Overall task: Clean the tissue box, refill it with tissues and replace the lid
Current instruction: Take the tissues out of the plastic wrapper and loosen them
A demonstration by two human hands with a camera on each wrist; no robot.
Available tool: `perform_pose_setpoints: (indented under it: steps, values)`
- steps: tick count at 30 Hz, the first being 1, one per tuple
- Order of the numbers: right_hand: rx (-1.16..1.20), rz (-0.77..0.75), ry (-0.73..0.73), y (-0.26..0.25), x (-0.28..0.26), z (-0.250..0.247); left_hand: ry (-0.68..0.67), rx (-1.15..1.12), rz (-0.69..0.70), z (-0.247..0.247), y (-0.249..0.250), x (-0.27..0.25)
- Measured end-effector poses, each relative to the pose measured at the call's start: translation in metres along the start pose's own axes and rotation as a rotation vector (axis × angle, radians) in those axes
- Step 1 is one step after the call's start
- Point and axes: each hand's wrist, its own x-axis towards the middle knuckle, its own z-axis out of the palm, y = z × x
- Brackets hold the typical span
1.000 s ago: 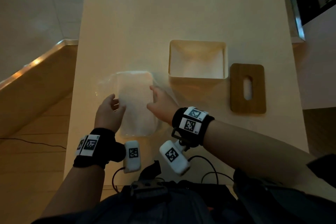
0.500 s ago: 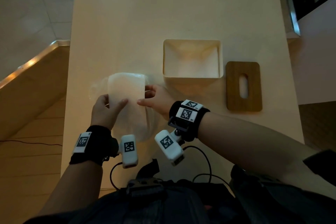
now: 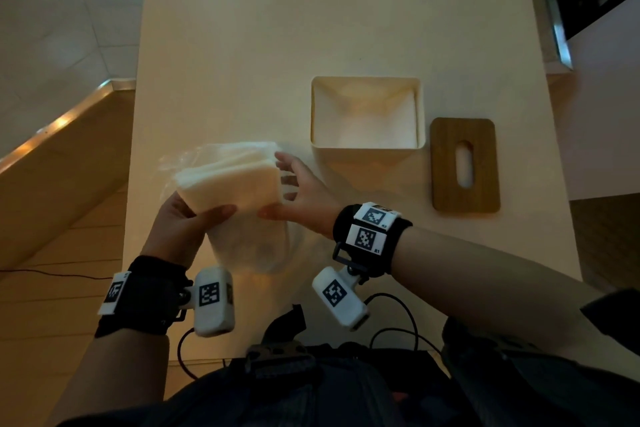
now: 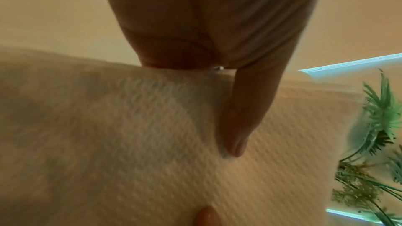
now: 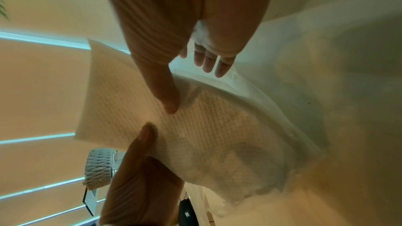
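The pale worktop (image 3: 242, 28) fills most of the head view, with both forearms reaching onto it from the near edge. On its right half stands the open tissue box (image 3: 367, 146), cream-walled, nothing visible inside but its pale bottom. Just to the right of the box, apart from it, the wooden lid (image 3: 446, 166) lies flat with its oval slot facing up.

Left of the box and nearer the person, the stack of tissues (image 3: 232, 184) is held above the worktop, tilted, its far end raised. A clear plastic wrapper (image 3: 256, 250) hangs around the near part of the stack and trails at its sides; the far part of the stack stands bare out of it.

The left hand (image 3: 180, 225) grips the near-left corner of the stack from below, thumb laid across the top face and fingers curled under; the left wrist view shows the thumb pressing on the embossed paper. The right hand (image 3: 304, 194) is at the right edge of the stack, palm facing left. Its thumb lies on the wrapper over the top face, as the right wrist view shows, and its fingers (image 5: 208, 61) are spread and nearly straight beyond the stack's right edge.
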Motion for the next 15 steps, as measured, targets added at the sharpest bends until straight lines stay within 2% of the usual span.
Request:
perform_pose_setpoints:
  steps: [5,8,11,15]
  values:
    - [0.041,0.045,-0.122,-0.002,-0.002,0.002,-0.093,0.082,0.077,-0.010,-0.001,-0.001]
    - [-0.007,0.032,-0.209,-0.006,-0.005,0.002,-0.091,0.074,0.076,-0.015,-0.002,-0.001]
    - [-0.002,0.018,-0.217,-0.004,-0.006,0.002,-0.126,0.086,0.113,-0.011,-0.002,-0.007]
    - [0.146,0.014,-0.237,-0.002,-0.005,0.001,-0.118,0.048,0.041,-0.013,-0.003,-0.001]
